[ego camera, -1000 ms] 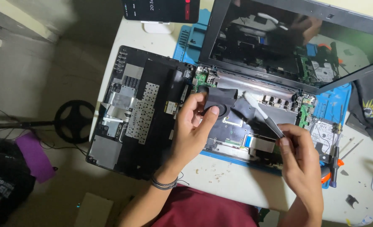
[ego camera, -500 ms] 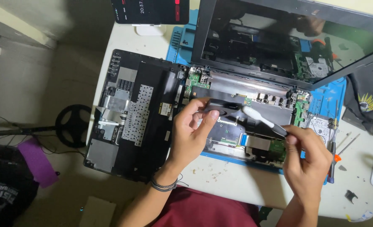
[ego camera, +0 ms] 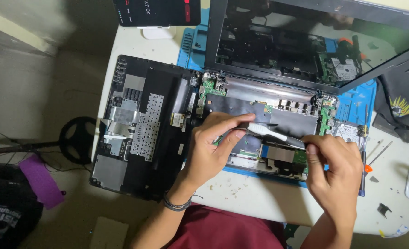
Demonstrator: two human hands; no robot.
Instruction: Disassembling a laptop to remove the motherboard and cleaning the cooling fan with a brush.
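An opened laptop base (ego camera: 283, 103) with bare circuit boards lies on a blue mat (ego camera: 352, 103), its dark screen (ego camera: 306, 41) tilted up behind it. My left hand (ego camera: 213, 147) hovers over the base and pinches a small black part (ego camera: 255, 124), mostly hidden by my fingers. In my right hand (ego camera: 335, 177) is the handle of a white toothbrush (ego camera: 271, 133). Its head lies against the black part at my left fingertips.
The removed black keyboard cover (ego camera: 140, 124) lies face down to the left, overhanging the white table (ego camera: 241, 198). A phone on a stand (ego camera: 156, 9) is at the back. A hard drive (ego camera: 349, 131), screwdrivers (ego camera: 363, 170) and a dark cloth (ego camera: 402, 106) lie right.
The brush head has slid left along the black part toward my left fingertips. My left fingers now cover more of the part. Both hands stay over the laptop base.
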